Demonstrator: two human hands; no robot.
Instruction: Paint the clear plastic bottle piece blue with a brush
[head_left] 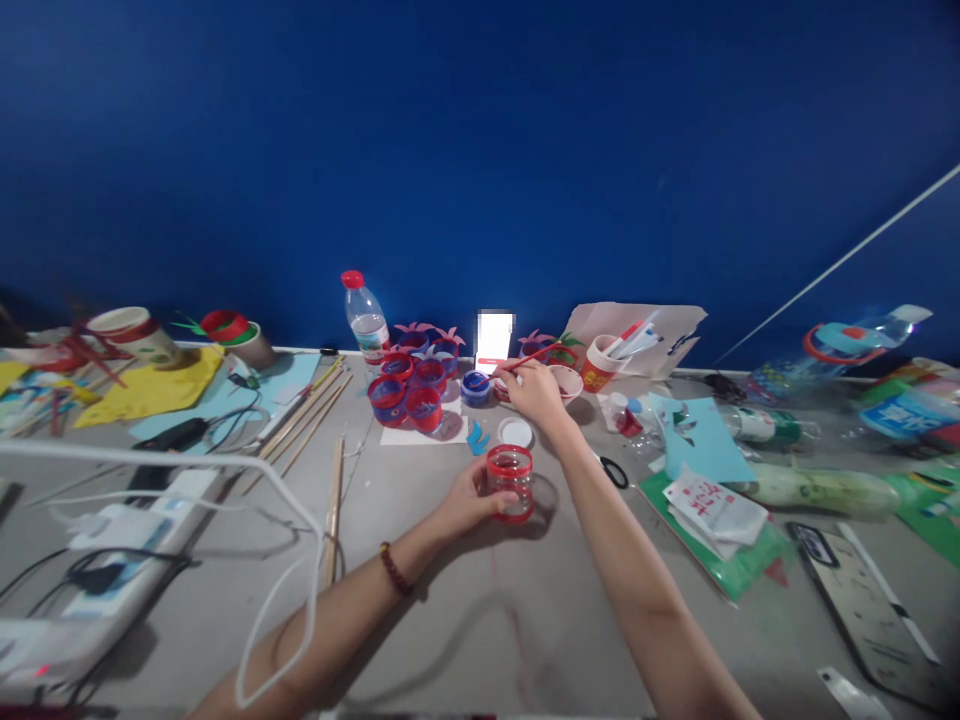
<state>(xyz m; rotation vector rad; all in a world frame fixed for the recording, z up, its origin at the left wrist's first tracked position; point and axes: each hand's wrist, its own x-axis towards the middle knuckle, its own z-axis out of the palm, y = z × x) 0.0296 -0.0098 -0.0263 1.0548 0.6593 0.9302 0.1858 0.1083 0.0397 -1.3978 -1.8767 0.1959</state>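
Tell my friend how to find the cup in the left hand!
Start at the big blue wall and look down to the grey table. Near the middle, the left hand holds the cup. It's mostly see-through with red at its rim and bottom, while the clustered cups, farther back and left, are coloured red and blue.

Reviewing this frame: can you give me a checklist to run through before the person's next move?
1. Left hand steadies the clear red-rimmed cup: ok, fingers around its side.
2. Right hand has the slender red tool: ok.
3. Tool's tip loaded with colour: cannot tell, too small.
4. Blue jar uncovered: ok.
5. Scissors well away from the right forearm: not ok, close beside it.
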